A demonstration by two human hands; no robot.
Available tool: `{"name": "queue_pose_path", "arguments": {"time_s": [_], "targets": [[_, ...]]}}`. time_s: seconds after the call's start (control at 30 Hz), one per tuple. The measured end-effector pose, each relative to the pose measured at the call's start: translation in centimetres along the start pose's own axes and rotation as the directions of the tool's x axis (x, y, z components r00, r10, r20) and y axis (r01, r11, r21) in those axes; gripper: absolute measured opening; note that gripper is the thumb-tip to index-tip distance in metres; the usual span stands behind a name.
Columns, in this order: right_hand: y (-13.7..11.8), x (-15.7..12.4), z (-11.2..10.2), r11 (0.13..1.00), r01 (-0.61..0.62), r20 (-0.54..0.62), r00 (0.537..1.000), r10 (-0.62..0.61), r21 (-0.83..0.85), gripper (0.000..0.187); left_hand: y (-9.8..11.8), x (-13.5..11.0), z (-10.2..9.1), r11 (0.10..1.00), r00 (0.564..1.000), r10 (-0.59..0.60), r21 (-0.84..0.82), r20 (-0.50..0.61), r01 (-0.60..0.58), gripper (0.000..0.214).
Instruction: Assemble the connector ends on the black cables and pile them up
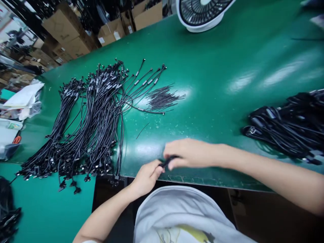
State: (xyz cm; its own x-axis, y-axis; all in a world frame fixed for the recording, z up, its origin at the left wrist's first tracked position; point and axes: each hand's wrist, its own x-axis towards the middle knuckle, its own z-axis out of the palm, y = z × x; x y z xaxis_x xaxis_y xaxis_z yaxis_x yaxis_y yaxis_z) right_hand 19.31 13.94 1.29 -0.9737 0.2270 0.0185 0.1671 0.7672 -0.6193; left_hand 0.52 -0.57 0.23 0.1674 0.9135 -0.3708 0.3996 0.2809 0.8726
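My left hand [148, 175] and my right hand [188, 153] meet at the near edge of the green table [215, 67]. Both pinch a short black cable piece [167, 161] between their fingertips; motion smears the detail. A big spread of black cables [93, 118] lies to the left of my hands, its ends hanging over the table edge. A small heap of thin black ties [162, 98] lies beyond my hands.
A tangled pile of black cables [291, 126] lies at the right. A white fan [202, 13] stands at the far edge. Cardboard boxes [65, 30] are stacked behind the table. White bags and papers [24, 98] lie at the left.
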Motion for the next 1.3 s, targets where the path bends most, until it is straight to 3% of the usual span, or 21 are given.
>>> {"name": "queue_pose_path", "arguments": {"time_s": [0.03, 0.07, 0.13, 0.17, 0.3, 0.43, 0.5, 0.6, 0.63, 0.67, 0.7, 0.77, 0.83, 0.9, 0.97, 1.07, 1.13, 1.2, 1.3], "targets": [[1.6, 0.4, -1.2, 0.994, -0.089, -0.114, 0.989, 0.095, 0.059, 0.018, -0.4, 0.2, -0.2, 0.993, 0.998, -0.03, -0.114, -0.049, 0.024, 0.036], [3.3, 1.0, -2.3, 0.976, -0.196, -0.238, 0.948, 0.213, 0.092, 0.016, -0.8, 0.3, -0.4, 0.969, 0.992, -0.068, -0.242, -0.103, 0.041, 0.038], [6.8, 2.2, -3.8, 0.912, -0.399, -0.418, 0.815, 0.402, 0.098, 0.008, -1.4, 0.7, -0.7, 0.875, 0.973, -0.143, -0.482, -0.178, 0.04, 0.039], [8.4, 2.8, -4.1, 0.887, -0.453, -0.446, 0.778, 0.443, 0.091, 0.004, -1.6, 0.9, -0.7, 0.822, 0.968, -0.172, -0.569, -0.185, 0.037, 0.039], [11.6, 4.4, -4.4, 0.894, -0.441, -0.349, 0.828, 0.439, 0.077, 0.014, -1.8, 1.0, -0.6, 0.726, 0.963, -0.225, -0.685, -0.15, 0.063, 0.04], [11.1, 3.4, -4.5, 0.892, -0.447, -0.319, 0.838, 0.443, 0.066, 0.022, -1.5, 0.3, -1.0, 0.668, 0.949, -0.242, -0.744, -0.203, 0.011, 0.04], [10.0, 2.2, -4.0, 0.868, -0.484, -0.372, 0.79, 0.487, 0.109, 0.019, -1.1, 0.0, -1.0, 0.631, 0.95, -0.223, -0.775, -0.218, -0.03, 0.04], [7.1, 0.8, -1.2, 0.778, -0.467, -0.456, 0.632, 0.627, 0.421, 0.006, -0.3, 0.0, -0.6, 0.589, 0.964, -0.188, -0.807, -0.189, -0.044, 0.04], [5.7, 0.6, 0.1, 0.726, -0.416, -0.437, 0.597, 0.672, 0.548, 0.012, 0.0, 0.1, -0.3, 0.576, 0.969, -0.176, -0.816, -0.173, -0.041, 0.041], [4.1, 0.4, 1.6, 0.671, -0.361, -0.394, 0.596, 0.7, 0.647, 0.019, 0.2, 0.3, 0.1, 0.565, 0.974, -0.162, -0.824, -0.158, -0.04, 0.043], [2.3, 0.3, 3.0, 0.622, -0.32, -0.335, 0.624, 0.706, 0.715, 0.024, 0.4, 0.5, 0.4, 0.556, 0.979, -0.144, -0.83, -0.146, -0.042, 0.047], [-1.1, 0.3, 5.3, 0.593, -0.302, -0.228, 0.721, 0.654, 0.747, 0.027, 0.5, 0.8, 1.0, 0.553, 0.986, -0.097, -0.831, -0.137, -0.061, 0.053], [-4.0, 0.2, 6.6, 0.713, -0.312, -0.241, 0.793, 0.559, 0.628, 0.025, 0.3, 0.9, 1.5, 0.596, 0.985, -0.053, -0.796, -0.164, -0.101, 0.052], [-5.9, 0.0, 7.0, 0.897, -0.308, -0.367, 0.832, 0.416, 0.318, 0.022, -0.1, 0.6, 1.7, 0.714, 0.969, -0.018, -0.682, -0.247, -0.161, 0.045], [-6.9, -0.1, 6.7, 0.955, -0.277, -0.446, 0.872, 0.203, -0.106, 0.026, -0.4, 0.1, 1.8, 0.85, 0.936, 0.031, -0.484, -0.352, -0.21, 0.036], [-7.2, -0.1, 5.5, 0.826, -0.079, -0.338, 0.931, -0.139, -0.558, 0.029, -0.6, -0.8, 1.9, 0.944, 0.881, 0.126, -0.217, -0.455, -0.247, 0.024], [-7.2, 0.2, 4.6, 0.694, 0.096, -0.2, 0.921, -0.334, -0.714, 0.029, -0.7, -1.3, 1.9, 0.958, 0.867, 0.157, -0.14, -0.472, -0.249, 0.017], [-7.4, 0.5, 3.9, 0.566, 0.222, -0.059, 0.898, -0.436, -0.794, 0.028, -1.1, -1.5, 1.8, 0.968, 0.896, 0.133, -0.14, -0.424, -0.21, 0.016], [-8.2, 0.7, 3.4, 0.453, 0.313, 0.093, 0.891, -0.444, -0.835, 0.027, -2.0, -1.6, 1.8, 0.954, 0.963, 0.046, -0.274, -0.267, -0.121, 0.015]]}}
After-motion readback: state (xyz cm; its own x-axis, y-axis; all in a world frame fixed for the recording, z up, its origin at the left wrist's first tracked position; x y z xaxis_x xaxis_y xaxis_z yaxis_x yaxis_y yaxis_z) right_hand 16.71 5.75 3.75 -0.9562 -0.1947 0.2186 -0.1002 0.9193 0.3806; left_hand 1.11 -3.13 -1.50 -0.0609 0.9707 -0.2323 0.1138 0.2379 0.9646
